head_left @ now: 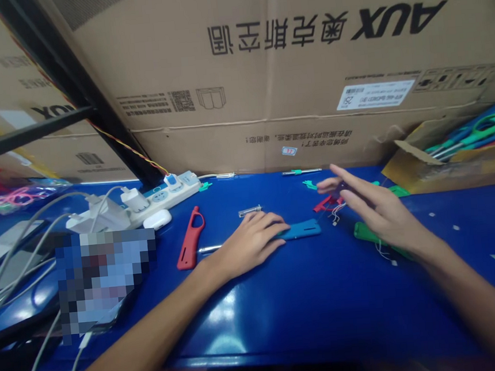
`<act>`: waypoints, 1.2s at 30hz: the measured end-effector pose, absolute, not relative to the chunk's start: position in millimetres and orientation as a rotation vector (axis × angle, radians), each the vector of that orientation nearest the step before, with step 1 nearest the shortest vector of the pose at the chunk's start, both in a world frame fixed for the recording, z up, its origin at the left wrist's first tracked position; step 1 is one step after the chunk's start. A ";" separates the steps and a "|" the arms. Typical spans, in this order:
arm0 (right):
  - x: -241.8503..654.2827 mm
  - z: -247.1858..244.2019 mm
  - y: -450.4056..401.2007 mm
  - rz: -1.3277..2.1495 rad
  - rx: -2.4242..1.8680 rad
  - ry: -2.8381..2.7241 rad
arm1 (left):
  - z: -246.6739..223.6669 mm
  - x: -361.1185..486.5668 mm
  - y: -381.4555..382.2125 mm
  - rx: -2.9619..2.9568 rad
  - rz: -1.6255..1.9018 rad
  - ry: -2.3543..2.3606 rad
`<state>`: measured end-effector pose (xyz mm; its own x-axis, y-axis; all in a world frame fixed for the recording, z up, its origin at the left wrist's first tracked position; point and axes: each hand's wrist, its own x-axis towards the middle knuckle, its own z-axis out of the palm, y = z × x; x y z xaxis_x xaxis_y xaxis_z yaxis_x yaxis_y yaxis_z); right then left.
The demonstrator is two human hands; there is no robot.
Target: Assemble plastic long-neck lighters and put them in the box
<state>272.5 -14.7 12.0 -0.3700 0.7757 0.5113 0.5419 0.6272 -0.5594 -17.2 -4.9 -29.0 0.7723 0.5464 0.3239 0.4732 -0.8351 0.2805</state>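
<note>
My left hand (256, 239) lies palm down over a blue long-necked lighter (301, 230), its fingers curled across the body. The lighter's metal tube shows to the left of the hand, and its middle is hidden. My right hand (370, 203) is raised to the right with fingers stretched out and apart, holding nothing visible. Beneath and beside it lie a green lighter shell (366, 231) and small red parts (325, 204) with thin white wires. Left of my left hand is a red lighter shell (190, 239). A small clear piece (250, 211) lies just beyond that hand.
A white power strip (166, 201) with chargers and cables stands at the left, near a phone (108, 278) with a blurred screen. An open carton (466, 166) of lighters is at the right. A large cardboard box (266, 103) stands behind the blue tabletop (310, 313).
</note>
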 end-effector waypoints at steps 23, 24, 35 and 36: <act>255.9 21.1 -19.0 0.178 -0.968 -1.995 | -33.1 -12.6 -4.5 2.775 0.586 0.824; 253.3 20.9 -19.0 0.190 -0.993 -1.988 | -33.0 -12.7 -4.7 2.781 0.586 0.824; 244.5 13.1 -26.1 0.304 -0.914 -1.994 | -28.5 -18.7 -7.8 2.836 0.569 1.135; 244.3 13.4 -27.8 0.295 -0.908 -1.975 | -29.3 -19.8 -7.6 2.827 0.554 1.185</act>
<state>244.3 -27.8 13.4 -0.3121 0.6992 0.6432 0.4808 0.7001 -0.5279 -19.8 -7.6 -29.3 0.6473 0.6952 0.3126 0.6857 -0.7102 0.1593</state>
